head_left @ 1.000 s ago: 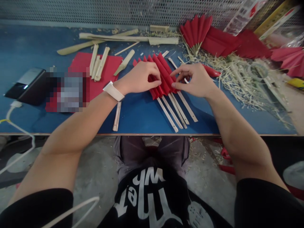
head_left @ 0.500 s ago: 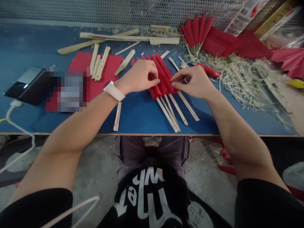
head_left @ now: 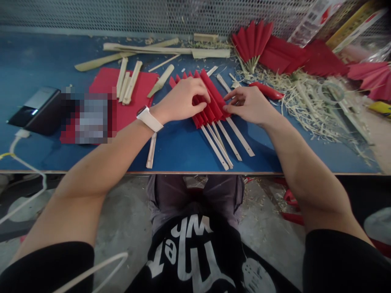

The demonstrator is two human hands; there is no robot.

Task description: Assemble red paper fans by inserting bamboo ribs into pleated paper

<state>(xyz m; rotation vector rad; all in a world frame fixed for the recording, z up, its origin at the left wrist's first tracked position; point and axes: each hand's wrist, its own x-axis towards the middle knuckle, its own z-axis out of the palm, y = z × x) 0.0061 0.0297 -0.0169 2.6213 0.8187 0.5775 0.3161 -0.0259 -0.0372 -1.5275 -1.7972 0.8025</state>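
A pleated red paper fan (head_left: 210, 97) lies on the blue table (head_left: 177, 148), with several bamboo ribs (head_left: 224, 142) sticking out of its near edge toward me. My left hand (head_left: 182, 99), with a white watch on the wrist, rests curled on the fan's left folds and presses them. My right hand (head_left: 249, 106) pinches the fan's right edge between thumb and fingers.
Loose bamboo sticks (head_left: 128, 83) lie on a red sheet (head_left: 122, 95) at left, one stick (head_left: 151, 150) near the front edge. A phone (head_left: 35, 110) with a cable sits far left. Finished red fans (head_left: 287, 53) and bamboo shavings (head_left: 305, 101) crowd the back right. A mesh wall runs behind.
Both hands shifted slightly on the fan; the pleats have been pushed closer together and the ribs below have drawn nearer to each other.
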